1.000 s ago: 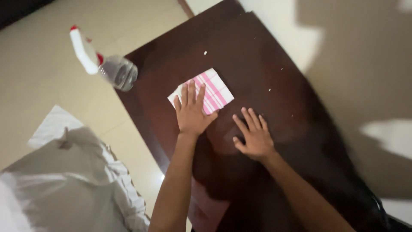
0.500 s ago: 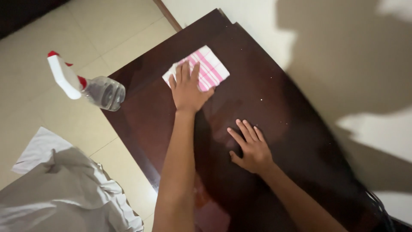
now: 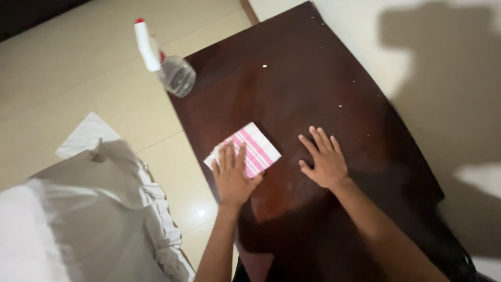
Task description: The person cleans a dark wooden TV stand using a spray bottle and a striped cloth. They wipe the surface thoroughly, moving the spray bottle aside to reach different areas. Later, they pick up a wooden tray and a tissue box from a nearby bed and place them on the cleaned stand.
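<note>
**Folded cloth on a dark wooden table**

The left hand (image 3: 232, 177) is pressing flat, fingers spread, on a pink-striped white cloth (image 3: 249, 150) lying near the table's left edge. The right hand (image 3: 323, 161) is resting open and empty on the glossy dark table (image 3: 313, 78). A spray bottle (image 3: 166, 65) is standing at the table's far-left corner; pale sheets (image 3: 94, 219) are lying crumpled over the cream tiled floor (image 3: 62, 78).

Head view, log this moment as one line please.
left hand flat on striped cloth | right hand flat on dark table | spray bottle at table corner
</note>
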